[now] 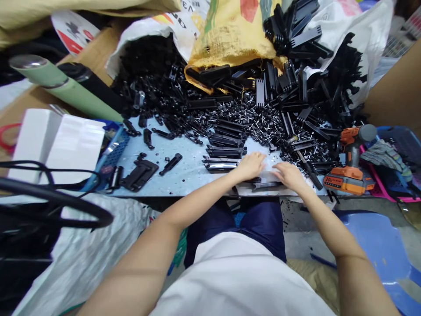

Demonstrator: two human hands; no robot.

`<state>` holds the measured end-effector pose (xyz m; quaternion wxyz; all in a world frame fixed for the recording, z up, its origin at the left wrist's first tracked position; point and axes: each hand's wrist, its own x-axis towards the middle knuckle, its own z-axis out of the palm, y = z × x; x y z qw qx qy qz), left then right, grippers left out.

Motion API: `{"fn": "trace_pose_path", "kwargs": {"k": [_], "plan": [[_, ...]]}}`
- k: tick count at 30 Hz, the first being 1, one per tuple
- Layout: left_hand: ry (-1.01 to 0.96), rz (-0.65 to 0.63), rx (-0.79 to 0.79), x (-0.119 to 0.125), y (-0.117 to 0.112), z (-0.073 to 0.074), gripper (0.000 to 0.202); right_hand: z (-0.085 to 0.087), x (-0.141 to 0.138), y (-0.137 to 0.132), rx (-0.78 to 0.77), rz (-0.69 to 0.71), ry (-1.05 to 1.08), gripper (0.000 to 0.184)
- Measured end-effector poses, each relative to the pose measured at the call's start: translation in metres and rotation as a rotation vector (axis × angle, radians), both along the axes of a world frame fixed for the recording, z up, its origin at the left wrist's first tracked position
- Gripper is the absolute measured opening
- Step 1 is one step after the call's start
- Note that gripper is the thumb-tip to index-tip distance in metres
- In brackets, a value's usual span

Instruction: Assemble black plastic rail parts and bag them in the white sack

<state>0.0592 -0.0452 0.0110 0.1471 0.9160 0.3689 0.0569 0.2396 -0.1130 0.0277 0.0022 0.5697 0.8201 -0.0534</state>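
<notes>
Along the near edge of the bench [194,169], blue surface shows left of the stacked row of black strips [226,140], with a flat black part [140,174] and a few loose pieces on it. Behind, a heap of black parts and small screws [263,120] spreads below a yellow sack [230,39] and limits room at the back. A blue basket [120,147] bounds the left; an orange drill [353,160] stands at the right. The left hand [251,166], fingers partly bent, is at the right end of the row; the right hand [291,176], also half curled, is just beside it, above dark pieces [268,186] at the edge. Whether either pinches anything, I cannot tell.
</notes>
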Motion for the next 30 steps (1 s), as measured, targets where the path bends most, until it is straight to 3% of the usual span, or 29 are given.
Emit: {"fn": "trace_pose_path", "kwargs": {"k": [2,4,7,9,13,21,25,30], "plan": [[0.05,0.16,0.001,0.025,0.026,0.007,0.027,0.003,0.001,0.023,0.11,-0.111,0.004,0.032],[0.081,0.22,-0.018,0.047,0.045,0.01,0.028,0.008,-0.005,0.048,0.174,-0.171,-0.037,0.031],[0.085,0.244,-0.023,0.063,0.056,0.008,0.026,0.012,-0.018,0.081,0.145,-0.146,-0.139,0.027],[0.081,0.269,-0.012,0.06,0.055,0.007,0.026,0.012,-0.025,0.096,0.108,-0.101,-0.194,0.027],[0.064,0.276,0.002,0.027,0.047,0.012,0.03,0.006,-0.029,0.107,0.09,-0.017,-0.262,0.031],[-0.203,0.203,0.014,-0.081,-0.002,0.016,0.016,-0.002,-0.028,0.1,0.01,0.13,-0.319,0.03],[-0.083,0.19,-0.023,-0.113,-0.027,0.016,0.014,-0.003,-0.032,0.085,0.045,0.015,-0.016,0.026],[0.095,0.171,-0.056,-0.123,-0.037,0.021,0.016,-0.006,-0.032,0.043,-0.031,-0.166,0.512,0.024]]}}
